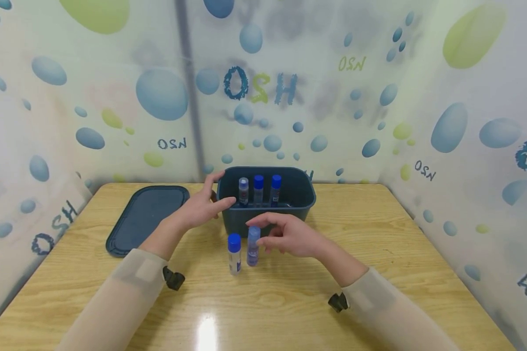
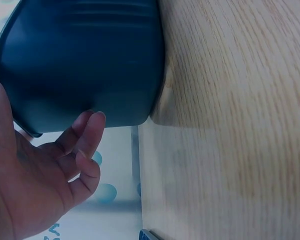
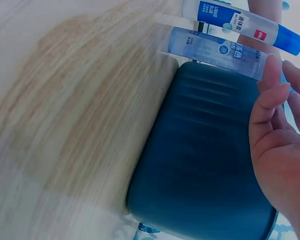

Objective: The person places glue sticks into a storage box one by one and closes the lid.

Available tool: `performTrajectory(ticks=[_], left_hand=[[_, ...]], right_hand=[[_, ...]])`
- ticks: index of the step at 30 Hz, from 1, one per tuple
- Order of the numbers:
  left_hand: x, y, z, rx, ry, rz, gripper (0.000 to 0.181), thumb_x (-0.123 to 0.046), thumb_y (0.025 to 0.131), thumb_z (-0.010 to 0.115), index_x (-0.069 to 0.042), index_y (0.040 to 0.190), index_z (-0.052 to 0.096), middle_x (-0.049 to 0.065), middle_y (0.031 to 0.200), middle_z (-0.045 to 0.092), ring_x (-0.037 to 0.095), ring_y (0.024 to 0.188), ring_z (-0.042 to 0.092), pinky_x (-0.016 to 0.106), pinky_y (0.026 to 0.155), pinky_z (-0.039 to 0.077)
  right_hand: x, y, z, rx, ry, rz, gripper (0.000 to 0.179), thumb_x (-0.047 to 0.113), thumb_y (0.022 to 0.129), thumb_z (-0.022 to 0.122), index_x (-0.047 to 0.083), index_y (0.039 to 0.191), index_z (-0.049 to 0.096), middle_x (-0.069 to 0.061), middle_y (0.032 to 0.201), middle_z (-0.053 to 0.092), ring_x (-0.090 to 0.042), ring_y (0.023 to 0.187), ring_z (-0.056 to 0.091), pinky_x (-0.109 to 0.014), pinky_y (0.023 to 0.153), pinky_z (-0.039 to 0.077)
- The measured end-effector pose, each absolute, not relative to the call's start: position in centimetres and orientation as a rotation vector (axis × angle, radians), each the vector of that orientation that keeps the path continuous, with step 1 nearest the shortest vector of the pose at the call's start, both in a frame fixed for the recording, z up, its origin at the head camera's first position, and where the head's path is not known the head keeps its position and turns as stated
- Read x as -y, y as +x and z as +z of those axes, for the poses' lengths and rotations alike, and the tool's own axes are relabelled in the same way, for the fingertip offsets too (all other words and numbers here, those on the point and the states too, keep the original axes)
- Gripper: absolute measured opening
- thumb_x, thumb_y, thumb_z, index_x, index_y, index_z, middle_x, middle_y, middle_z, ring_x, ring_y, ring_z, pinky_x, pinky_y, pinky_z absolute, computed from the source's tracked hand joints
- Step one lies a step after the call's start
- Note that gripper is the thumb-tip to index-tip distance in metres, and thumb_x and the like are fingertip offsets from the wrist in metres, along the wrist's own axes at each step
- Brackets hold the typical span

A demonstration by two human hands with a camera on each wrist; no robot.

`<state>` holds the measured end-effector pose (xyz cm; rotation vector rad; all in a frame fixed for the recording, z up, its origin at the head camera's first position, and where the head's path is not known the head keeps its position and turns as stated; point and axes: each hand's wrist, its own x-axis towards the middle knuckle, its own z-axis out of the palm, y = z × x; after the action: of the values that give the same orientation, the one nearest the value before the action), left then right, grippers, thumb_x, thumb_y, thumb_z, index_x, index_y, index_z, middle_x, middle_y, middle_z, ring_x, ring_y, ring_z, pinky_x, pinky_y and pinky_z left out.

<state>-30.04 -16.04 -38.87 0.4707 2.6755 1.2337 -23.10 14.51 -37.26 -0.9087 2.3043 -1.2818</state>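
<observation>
A dark blue plastic bin (image 1: 268,211) stands upright, with three small glue bottles inside. My left hand (image 1: 204,207) holds its left end, thumb and index finger at the rim; in the left wrist view the other fingers (image 2: 92,131) curl beside the wall. In front of the bin, my right hand (image 1: 292,236) pinches the top of a translucent blue glue bottle (image 1: 253,251) between thumb and index finger. That bottle looks upright and slightly blurred; whether its base touches the table cannot be told. Close beside it stands a blue-capped liquid glue bottle (image 3: 235,21).
A dark blue lid (image 1: 147,219) lies flat on the wooden table (image 1: 377,273), left of the bin. White curtain walls (image 1: 334,107) with blue and green spots stand behind and at both sides. Inside the bin, the bottles (image 1: 258,190) are grouped left of its middle.
</observation>
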Motion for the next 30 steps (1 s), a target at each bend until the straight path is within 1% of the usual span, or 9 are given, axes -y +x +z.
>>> performTrajectory(ticks=[4, 9, 13, 17, 21, 26, 30], left_hand=[[16.0, -30.1, -38.9, -2.680, 0.469, 1.237, 0.099, -0.070, 0.104, 0.062, -0.041, 0.175, -0.001, 0.018, 0.114, 0.067, 0.035, 0.095, 0.071, 0.041, 0.082, 0.059], [16.0, -30.0, -38.8, -2.680, 0.468, 1.233, 0.098, -0.069, 0.104, 0.062, -0.041, 0.175, 0.000, 0.018, 0.115, 0.067, 0.035, 0.096, 0.071, 0.041, 0.083, 0.059], [16.0, -30.0, -38.7, -2.679, 0.464, 1.225, 0.098, -0.069, 0.105, 0.061, -0.042, 0.175, -0.001, 0.019, 0.116, 0.067, 0.036, 0.096, 0.072, 0.042, 0.084, 0.059], [16.0, -29.9, -38.6, -2.675, 0.460, 1.225, 0.098, -0.069, 0.105, 0.061, -0.041, 0.175, -0.001, 0.019, 0.116, 0.067, 0.036, 0.098, 0.072, 0.042, 0.086, 0.060], [16.0, -29.9, -38.7, -2.678, 0.457, 1.229, 0.098, -0.070, 0.104, 0.061, -0.041, 0.175, 0.000, 0.018, 0.116, 0.067, 0.036, 0.098, 0.072, 0.042, 0.086, 0.060], [16.1, -29.9, -38.7, -2.680, 0.470, 1.232, 0.098, -0.069, 0.105, 0.061, -0.040, 0.175, -0.001, 0.019, 0.115, 0.067, 0.037, 0.096, 0.071, 0.042, 0.085, 0.060], [16.1, -29.9, -38.8, -2.680, 0.464, 1.236, 0.097, -0.070, 0.105, 0.061, -0.041, 0.175, 0.000, 0.018, 0.115, 0.067, 0.038, 0.097, 0.071, 0.042, 0.085, 0.059]], right_hand=[[-14.4, -23.0, -37.5, -2.293, -0.907, -1.292, 0.045, 0.017, 0.107, 0.073, 0.013, 0.151, 0.064, -0.011, 0.134, 0.069, -0.050, 0.090, 0.072, -0.027, 0.060, 0.051], [-14.3, -23.0, -37.7, -2.283, -0.921, -1.319, 0.045, 0.015, 0.107, 0.073, 0.010, 0.151, 0.062, -0.011, 0.130, 0.070, -0.051, 0.091, 0.073, -0.027, 0.060, 0.052], [-14.3, -22.9, -37.8, -2.281, -0.924, -1.349, 0.041, 0.013, 0.107, 0.073, 0.010, 0.147, 0.063, -0.011, 0.126, 0.071, -0.045, 0.089, 0.075, -0.028, 0.060, 0.052], [-14.3, -22.8, -37.8, -2.287, -0.943, -1.359, 0.037, 0.012, 0.106, 0.074, 0.012, 0.142, 0.066, -0.009, 0.125, 0.072, -0.035, 0.084, 0.077, -0.027, 0.063, 0.054], [-14.4, -22.6, -37.8, -2.294, -0.971, -1.367, 0.036, 0.010, 0.106, 0.074, 0.010, 0.142, 0.066, -0.011, 0.124, 0.072, -0.033, 0.082, 0.076, -0.030, 0.065, 0.057], [-14.7, -22.3, -37.2, -2.318, -0.991, -1.382, 0.040, 0.011, 0.105, 0.075, 0.006, 0.143, 0.065, -0.011, 0.125, 0.073, -0.028, 0.079, 0.076, -0.030, 0.064, 0.057], [-15.0, -21.8, -36.4, -2.331, -1.031, -1.398, 0.040, 0.009, 0.105, 0.075, 0.004, 0.143, 0.064, -0.016, 0.124, 0.072, -0.027, 0.076, 0.074, -0.031, 0.064, 0.058]])
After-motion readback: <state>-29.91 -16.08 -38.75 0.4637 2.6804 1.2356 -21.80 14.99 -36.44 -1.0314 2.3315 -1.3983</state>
